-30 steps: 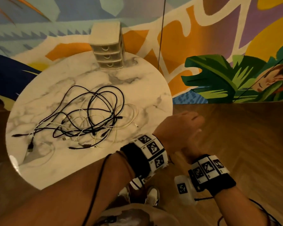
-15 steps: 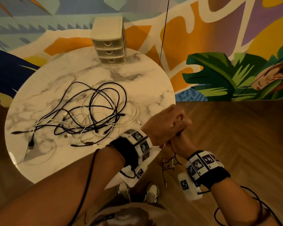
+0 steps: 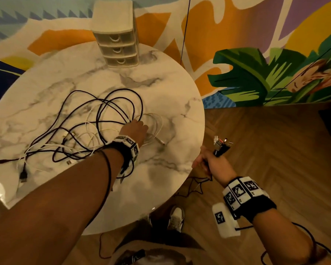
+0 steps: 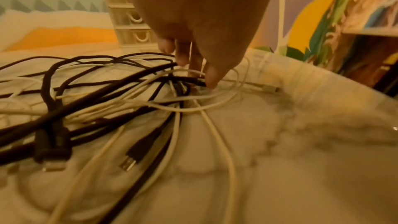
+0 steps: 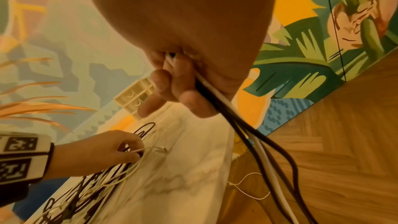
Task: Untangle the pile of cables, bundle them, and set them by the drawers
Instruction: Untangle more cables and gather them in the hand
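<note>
Cables (image 3: 80, 131) lie tangled on the table (image 3: 170, 104); left hand (image 3: 136, 129) pinches one, right hand (image 3: 212, 163) grips a bundle (image 3: 221, 146).

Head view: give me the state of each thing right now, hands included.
Cable pile: tangled, on the table.
Left hand: reaching into the pile, fingertips pinching a cable.
Right hand: off the table, gripping a held bunch, plugs up, tails hanging.
Drawers: all three closed, nothing beside them.
</note>
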### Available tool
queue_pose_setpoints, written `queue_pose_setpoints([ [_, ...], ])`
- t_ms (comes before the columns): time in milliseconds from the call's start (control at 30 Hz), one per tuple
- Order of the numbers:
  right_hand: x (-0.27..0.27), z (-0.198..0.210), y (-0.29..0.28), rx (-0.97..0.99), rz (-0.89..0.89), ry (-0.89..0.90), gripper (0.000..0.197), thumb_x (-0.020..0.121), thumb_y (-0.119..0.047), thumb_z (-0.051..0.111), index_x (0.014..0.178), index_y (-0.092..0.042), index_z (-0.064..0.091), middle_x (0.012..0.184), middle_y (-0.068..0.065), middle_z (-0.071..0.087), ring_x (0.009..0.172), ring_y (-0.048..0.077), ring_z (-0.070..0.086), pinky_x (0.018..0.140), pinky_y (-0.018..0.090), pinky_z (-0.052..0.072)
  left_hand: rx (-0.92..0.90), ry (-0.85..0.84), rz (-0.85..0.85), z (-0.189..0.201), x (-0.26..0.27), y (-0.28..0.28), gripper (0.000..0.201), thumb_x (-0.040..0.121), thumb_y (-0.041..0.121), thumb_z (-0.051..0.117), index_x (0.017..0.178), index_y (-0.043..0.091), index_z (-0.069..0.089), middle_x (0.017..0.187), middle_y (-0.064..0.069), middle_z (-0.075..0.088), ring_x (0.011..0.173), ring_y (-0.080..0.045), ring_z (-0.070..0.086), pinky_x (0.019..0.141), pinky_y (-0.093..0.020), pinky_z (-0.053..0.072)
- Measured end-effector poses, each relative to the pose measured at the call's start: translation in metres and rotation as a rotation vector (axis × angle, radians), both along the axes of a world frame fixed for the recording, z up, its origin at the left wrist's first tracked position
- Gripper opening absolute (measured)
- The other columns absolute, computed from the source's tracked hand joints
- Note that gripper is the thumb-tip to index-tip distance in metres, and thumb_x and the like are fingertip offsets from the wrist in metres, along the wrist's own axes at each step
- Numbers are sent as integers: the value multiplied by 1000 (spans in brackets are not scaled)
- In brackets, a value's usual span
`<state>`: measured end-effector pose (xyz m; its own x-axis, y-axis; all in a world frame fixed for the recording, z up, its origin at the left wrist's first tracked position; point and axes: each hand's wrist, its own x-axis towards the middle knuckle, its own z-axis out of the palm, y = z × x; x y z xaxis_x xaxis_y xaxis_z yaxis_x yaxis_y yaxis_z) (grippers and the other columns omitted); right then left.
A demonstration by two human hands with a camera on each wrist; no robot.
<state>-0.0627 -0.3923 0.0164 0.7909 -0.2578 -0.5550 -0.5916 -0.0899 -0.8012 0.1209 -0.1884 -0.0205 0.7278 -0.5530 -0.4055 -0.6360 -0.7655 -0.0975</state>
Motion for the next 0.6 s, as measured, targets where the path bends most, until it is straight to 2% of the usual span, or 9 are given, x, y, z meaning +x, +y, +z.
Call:
queue_pose_setpoints([
  [100, -1, -6, 0, 12, 10, -1, 65, 103, -37, 30, 61, -5, 69, 38, -2, 36, 34, 15, 33, 42, 27, 33, -53, -79, 32, -6, -1, 4, 26, 97, 26, 40, 114, 13, 55, 117, -9, 56, 112, -28, 50, 88, -39, 44],
  [233, 6, -12, 9, 23, -20, 17, 66, 103, -37, 29, 62, -6, 69, 39, -2, 36, 37, 17, 32, 44, 28, 32, -200, -112, 143, 14, -1, 4, 25, 95, 27, 42, 98, 13, 62, 102, -10, 64, 96, -31, 59, 73, -37, 46],
  [367, 24, -8, 27, 78, -31, -1, 64, 103, -37, 29, 69, 0, 69, 43, 1, 36, 39, 14, 28, 44, 27, 26, -427, -138, 426, 48, 2, 11, 25, 92, 30, 44, 79, 15, 58, 86, -10, 62, 81, -34, 59, 61, -32, 40],
  [433, 37, -1, 38, 107, -47, -47, 62, 103, -36, 30, 74, 3, 70, 46, 4, 36, 36, 11, 28, 41, 24, 25, -548, -172, 508, 61, -2, 16, 24, 90, 33, 47, 73, 17, 54, 79, -10, 61, 75, -34, 58, 58, -30, 38],
  [500, 52, 6, 50, 136, -62, -88, 58, 103, -33, 31, 83, 5, 70, 46, 4, 39, 33, 6, 30, 39, 20, 26, -663, -133, 427, 72, -17, 15, 24, 91, 34, 48, 73, 18, 54, 74, -7, 62, 71, -30, 58, 57, -32, 41],
  [600, 70, 18, 66, 264, -48, -137, 46, 102, -34, 33, 97, -6, 69, 50, 1, 46, 38, 8, 29, 40, 21, 22, -745, -52, 179, 71, -50, 14, 23, 92, 33, 49, 79, 17, 59, 74, -4, 61, 68, -25, 57, 59, -35, 45],
])
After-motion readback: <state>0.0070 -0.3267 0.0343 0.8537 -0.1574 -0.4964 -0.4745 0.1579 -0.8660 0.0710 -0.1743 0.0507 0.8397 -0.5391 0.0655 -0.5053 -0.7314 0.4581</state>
